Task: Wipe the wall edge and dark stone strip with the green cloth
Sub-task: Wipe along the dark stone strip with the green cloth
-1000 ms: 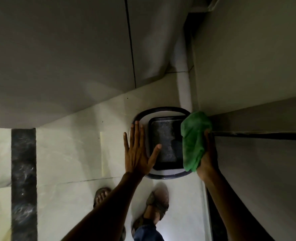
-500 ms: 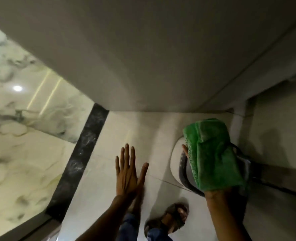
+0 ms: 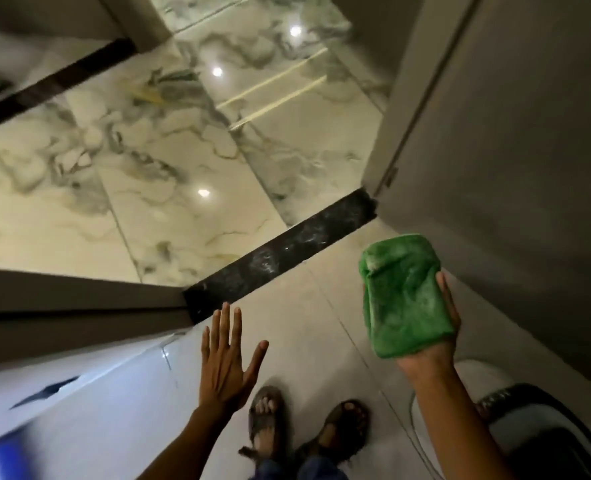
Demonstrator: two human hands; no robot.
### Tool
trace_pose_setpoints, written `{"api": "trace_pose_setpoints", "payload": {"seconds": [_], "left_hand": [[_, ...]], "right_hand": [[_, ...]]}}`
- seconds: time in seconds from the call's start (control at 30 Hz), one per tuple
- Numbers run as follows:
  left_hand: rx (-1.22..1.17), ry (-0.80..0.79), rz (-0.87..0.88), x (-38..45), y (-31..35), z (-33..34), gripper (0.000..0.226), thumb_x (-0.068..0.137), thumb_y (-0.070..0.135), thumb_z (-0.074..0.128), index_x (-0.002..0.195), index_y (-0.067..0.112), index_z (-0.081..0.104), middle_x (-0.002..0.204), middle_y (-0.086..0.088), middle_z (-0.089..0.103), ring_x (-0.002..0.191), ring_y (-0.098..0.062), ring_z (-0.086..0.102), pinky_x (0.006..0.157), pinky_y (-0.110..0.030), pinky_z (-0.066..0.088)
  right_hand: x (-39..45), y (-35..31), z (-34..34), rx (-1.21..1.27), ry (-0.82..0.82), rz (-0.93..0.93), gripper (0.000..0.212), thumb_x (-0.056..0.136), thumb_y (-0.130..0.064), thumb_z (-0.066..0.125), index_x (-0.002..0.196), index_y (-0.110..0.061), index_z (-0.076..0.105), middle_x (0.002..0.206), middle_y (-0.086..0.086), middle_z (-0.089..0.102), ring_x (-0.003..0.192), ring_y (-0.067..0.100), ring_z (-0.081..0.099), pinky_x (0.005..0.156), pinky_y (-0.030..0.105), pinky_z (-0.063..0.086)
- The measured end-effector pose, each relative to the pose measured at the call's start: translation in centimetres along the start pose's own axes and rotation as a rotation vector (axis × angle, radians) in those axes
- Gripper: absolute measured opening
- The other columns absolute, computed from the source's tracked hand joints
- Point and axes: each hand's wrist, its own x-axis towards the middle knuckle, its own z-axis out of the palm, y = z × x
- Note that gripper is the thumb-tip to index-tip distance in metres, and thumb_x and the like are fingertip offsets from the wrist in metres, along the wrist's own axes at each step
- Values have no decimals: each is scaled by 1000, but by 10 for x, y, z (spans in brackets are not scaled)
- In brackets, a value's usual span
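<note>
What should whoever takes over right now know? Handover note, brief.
Left hand: open, fingers spread, empty, held near the left wall.
Right hand: holds the folded green cloth, raised beside the right wall, contact unclear.
Dark stone strip: runs across the floor ahead, from the left wall to the right wall edge; pale smudges show on it.
Done: nothing shows as wiped.
Left: wall edge, then strip.

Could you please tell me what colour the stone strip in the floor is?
The stone strip is black with faint whitish flecks, seen in the head view.
</note>
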Motion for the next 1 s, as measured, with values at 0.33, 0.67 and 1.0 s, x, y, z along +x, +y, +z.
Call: {"api": "trace_pose_setpoints", "payload": {"seconds": [0.33,0.67,1.0], "left_hand": [[-149,115,-228,6,-160,109,96,103,82,24,178,27,1,188,3,-9,174,-19,-10,141,-50,1],[-219,187,-349,53,-265,280,97,102,86,22,178,31,-1,188,4,-16,174,-22,-14,140,-59,2],[14,285,-383,103,-319,365,93,106,78,30,179,27,2,189,-3,-7,175,-30,-6,138,-54,-3]], "right_hand": [[130,172,-21,-526,229,89,57,101,-52,64,148,-19,67,132,12,76,111,30,76,99,47,60],[269,351,-101,-1168,87,-207,61,83,-43,68,143,-33,69,131,-5,73,117,13,69,84,20,61],[384,494,-232,-2481,-545,-670,64,113,-57,26,173,-41,11,184,-7,-1,171,27,-6,133,66,0]]}}
